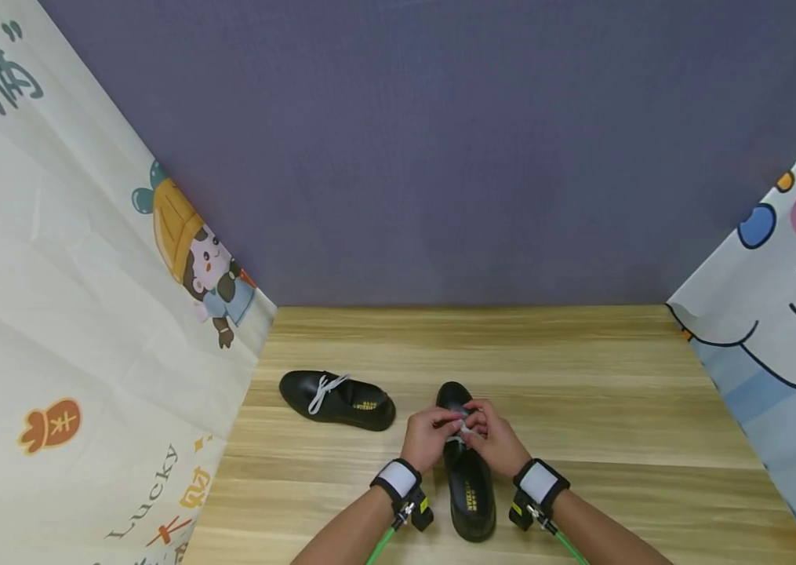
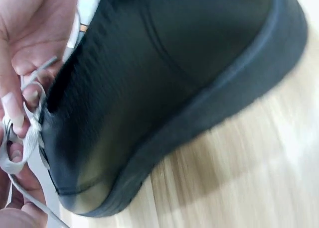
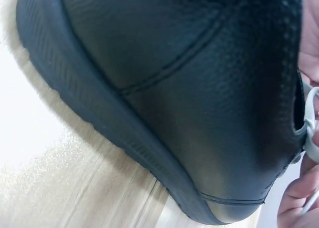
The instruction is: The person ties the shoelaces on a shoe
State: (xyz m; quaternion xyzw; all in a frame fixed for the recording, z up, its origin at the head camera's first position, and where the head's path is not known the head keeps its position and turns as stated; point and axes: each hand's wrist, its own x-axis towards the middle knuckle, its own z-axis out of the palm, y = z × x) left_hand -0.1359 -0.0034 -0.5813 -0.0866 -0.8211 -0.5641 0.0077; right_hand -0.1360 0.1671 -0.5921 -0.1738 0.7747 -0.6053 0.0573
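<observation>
A black leather shoe (image 1: 474,524) sits on the wood-grain surface between my forearms, toe pointing away from me. Over its front, my left hand (image 1: 426,439) and right hand (image 1: 499,449) meet at the white shoelace (image 2: 33,136), each pinching part of it. The left wrist view shows the lace looped among the fingertips, with a loose end trailing down. From the right wrist, the shoe's side (image 3: 219,118) fills most of the view, and only part of the fingers and lace appears at the right edge. The exact crossing of the lace is hidden by fingers.
To the left lies a second black shoe (image 1: 365,404), toe leftward, its white lace tied in a bow (image 1: 323,392). Printed white cloths (image 1: 108,314) flank the wood-grain surface (image 1: 602,377), and a grey-blue panel (image 1: 405,157) stands behind. Green cables (image 1: 379,547) run from both wrist cameras.
</observation>
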